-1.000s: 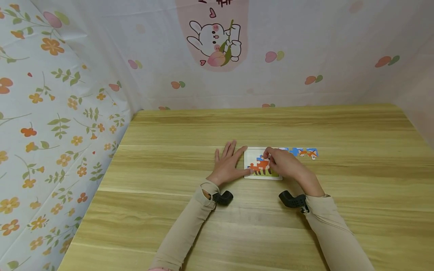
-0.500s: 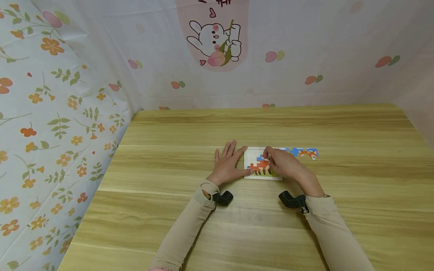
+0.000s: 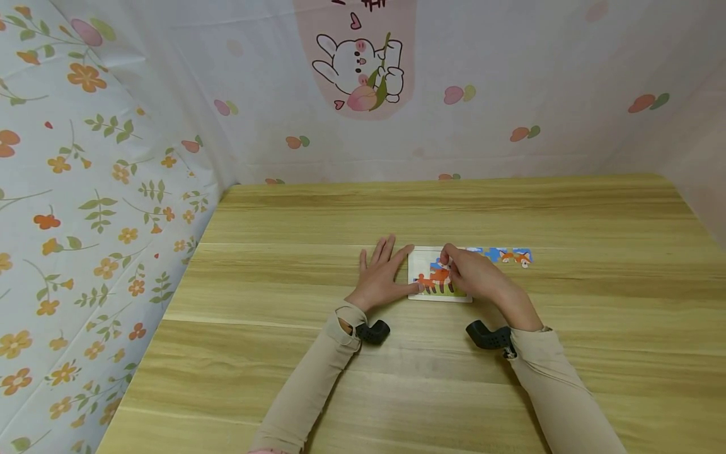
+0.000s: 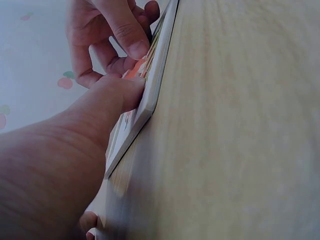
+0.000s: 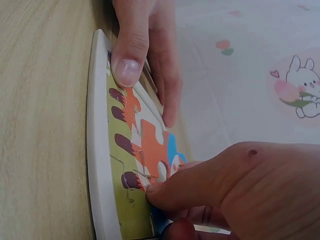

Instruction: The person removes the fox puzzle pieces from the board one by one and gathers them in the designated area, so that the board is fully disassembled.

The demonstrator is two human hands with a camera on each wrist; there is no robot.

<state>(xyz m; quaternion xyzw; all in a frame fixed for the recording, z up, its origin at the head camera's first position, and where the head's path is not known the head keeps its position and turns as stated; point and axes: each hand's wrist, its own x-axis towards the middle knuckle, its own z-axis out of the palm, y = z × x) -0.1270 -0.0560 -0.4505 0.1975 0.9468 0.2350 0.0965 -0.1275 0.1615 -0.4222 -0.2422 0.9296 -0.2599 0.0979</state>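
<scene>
A partly filled fox jigsaw (image 3: pixel 440 276) in a white tray (image 3: pixel 418 259) lay on the wood-grain table (image 3: pixel 420 391) beside loose fox-face pieces (image 3: pixel 522 257). The left hand (image 3: pixel 381 280) had straight, spread fingers, its thumb on the tray's left side; the right hand (image 3: pixel 479 272) bent over the jigsaw, whether gripping a piece could not be told. Behind, a rabbit-printed cloth (image 3: pixel 347 62) bore dark strokes (image 3: pixel 374 4) too cut off to read; floral cloth (image 3: pixel 108 221) covered the left.

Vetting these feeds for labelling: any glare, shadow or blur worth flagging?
Head view: fairly even light, a faint pale sheen on the table near the lower middle; left wrist view: dim, wood grain soft and smeary, dark shadow beside the puzzle tray; right wrist view: puzzle pieces fairly readable, printed cloth behind them softer.
</scene>
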